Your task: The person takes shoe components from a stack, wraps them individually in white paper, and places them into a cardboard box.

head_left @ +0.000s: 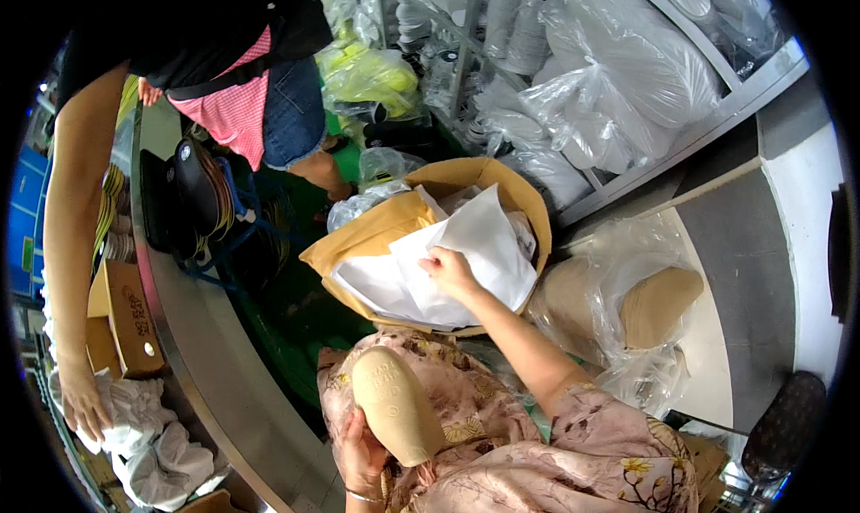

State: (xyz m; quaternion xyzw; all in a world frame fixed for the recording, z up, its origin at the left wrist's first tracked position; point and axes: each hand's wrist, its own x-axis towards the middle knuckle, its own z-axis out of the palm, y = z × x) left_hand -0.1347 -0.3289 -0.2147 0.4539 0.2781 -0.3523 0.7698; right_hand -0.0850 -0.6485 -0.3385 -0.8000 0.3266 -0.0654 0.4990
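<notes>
My left hand [361,455] grips a beige insole [391,398] from its left side, just above my lap. Raised marks show on the insole's upper face; whether it is one piece or several stacked is hard to tell. My right arm reaches forward over a round brown carton [527,190], open at the top. There my right hand [451,273] is closed, pinching a sheet of white paper [488,244]. More white paper and clear plastic lie inside the carton, partly covered by its folded brown lining.
Clear bags of beige insoles [661,307] lie at right. Behind stands a metal rack [663,146] with bagged pale pieces. A metal-edged conveyor [193,370] runs along the left. Another person's arm [76,235] reaches to white wrapped bundles [161,450] beside a small brown box [133,320].
</notes>
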